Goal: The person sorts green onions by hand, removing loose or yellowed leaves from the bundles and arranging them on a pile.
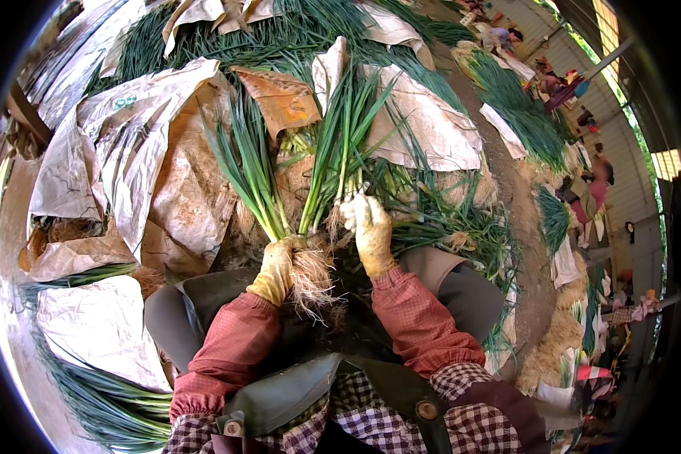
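Note:
In a yellowed work glove, my left hand point(274, 271) is closed around the base of a bunch of green onions point(257, 178). Their pale, stringy roots point(312, 276) hang out beside the thumb, and the long leaves fan up and away. My right hand point(371, 231), gloved alike, has its fingers curled at the white stems of more green onions point(348, 155) just right of the bunch. The exact grip of those fingertips is partly hidden. Both hands are above my lap, between my bent knees.
Whitish sacks point(121, 151) cover heaps of green onions ahead and at left. Loose green onions point(461, 231) lie by my right knee. An orange-brown wrapper point(278, 98) lies ahead. More onions point(106, 393) rest lower left. Beyond a dirt path point(533, 227), people sit among further heaps.

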`<state>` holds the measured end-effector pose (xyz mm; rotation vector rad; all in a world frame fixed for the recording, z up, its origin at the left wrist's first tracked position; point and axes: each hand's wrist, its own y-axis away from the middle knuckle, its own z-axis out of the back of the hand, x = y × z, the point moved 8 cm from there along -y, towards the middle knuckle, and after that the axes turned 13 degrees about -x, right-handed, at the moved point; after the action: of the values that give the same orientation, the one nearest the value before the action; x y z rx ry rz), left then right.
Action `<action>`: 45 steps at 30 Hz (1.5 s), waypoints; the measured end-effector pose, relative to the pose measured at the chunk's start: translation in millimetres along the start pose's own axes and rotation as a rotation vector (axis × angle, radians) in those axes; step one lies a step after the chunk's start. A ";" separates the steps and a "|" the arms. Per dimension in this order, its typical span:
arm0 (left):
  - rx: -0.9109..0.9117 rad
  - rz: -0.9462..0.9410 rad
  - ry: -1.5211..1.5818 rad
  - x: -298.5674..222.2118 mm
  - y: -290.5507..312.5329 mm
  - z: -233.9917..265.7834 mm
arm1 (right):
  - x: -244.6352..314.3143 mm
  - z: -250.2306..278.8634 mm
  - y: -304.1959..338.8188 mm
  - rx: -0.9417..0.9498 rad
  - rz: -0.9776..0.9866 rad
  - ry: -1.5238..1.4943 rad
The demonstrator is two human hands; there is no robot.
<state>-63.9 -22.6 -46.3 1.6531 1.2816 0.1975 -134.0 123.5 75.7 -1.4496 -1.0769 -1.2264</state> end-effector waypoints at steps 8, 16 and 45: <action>0.113 0.047 0.089 6.2 21.2 -21.4 | -110.3 -36.8 -2.8 0.089 -0.848 -0.594; 0.108 0.061 0.017 3.9 16.7 -4.3 | -129.2 -43.5 47.3 0.188 -0.915 -0.426; -0.086 -0.191 -0.030 -18.6 28.8 -11.2 | -93.4 -23.3 21.4 0.269 -0.814 -0.272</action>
<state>-60.5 -29.4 -11.0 1.4465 1.3802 0.1105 -128.6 91.3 -17.3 -0.9964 -2.0584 -1.3587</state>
